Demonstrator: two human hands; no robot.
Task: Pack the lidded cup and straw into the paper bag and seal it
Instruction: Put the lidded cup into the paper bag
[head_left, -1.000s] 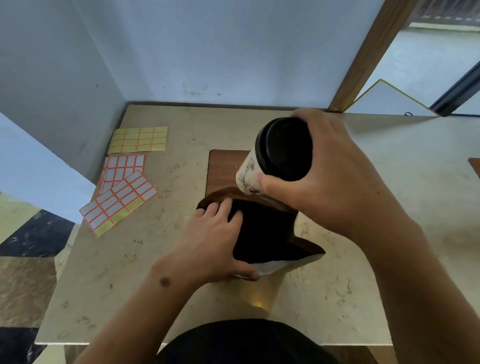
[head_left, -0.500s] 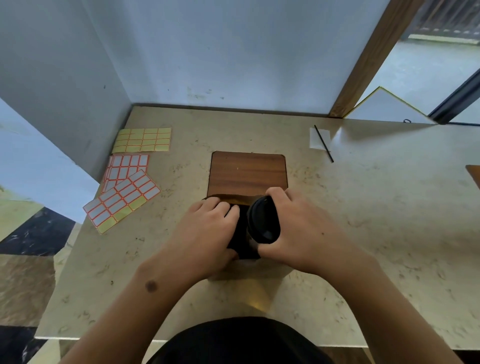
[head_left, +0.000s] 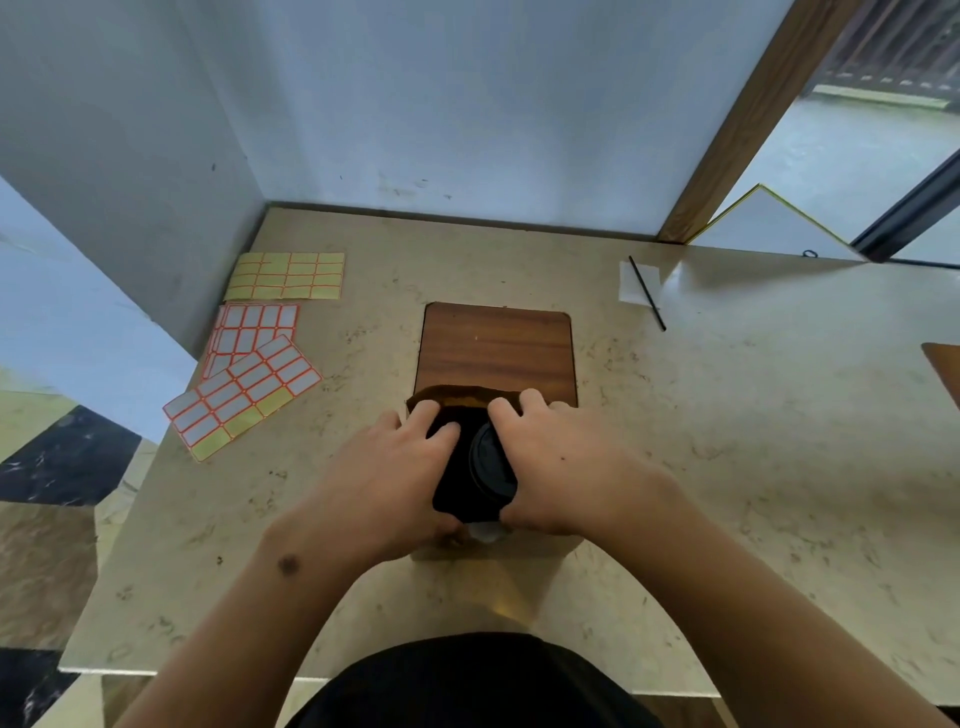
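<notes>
The lidded cup (head_left: 491, 462) is partly inside the paper bag (head_left: 457, 402), which stands open on the tabletop (head_left: 727, 441) in front of the person, its far rim over the near edge of a wooden board (head_left: 496, 345). The right hand (head_left: 561, 467) is closed around the cup from the right side, with fingers reaching over the bag's far rim. The left hand (head_left: 395, 467) holds the left wall of the bag, its fingertips hooked into the mouth to keep it open; it grips the paper, not the cup.

To do this step well, I think the cup should go down straight and upright until its base sits flat on the bag's bottom. The left hand should keep the mouth wide so the lid does not catch the paper. The cup should be released only when it stands by itself, because a tilted cup may fall inside.

The straw (head_left: 647, 293) lies well apart at the far right, across a small white paper (head_left: 631, 280). Sticker sheets (head_left: 244, 389) lie at the left.

The cup's body and base are hidden by the hands and the dark inside of the bag, so I cannot tell how deep it sits. The bag's near wall is mostly covered by the wrists
</notes>
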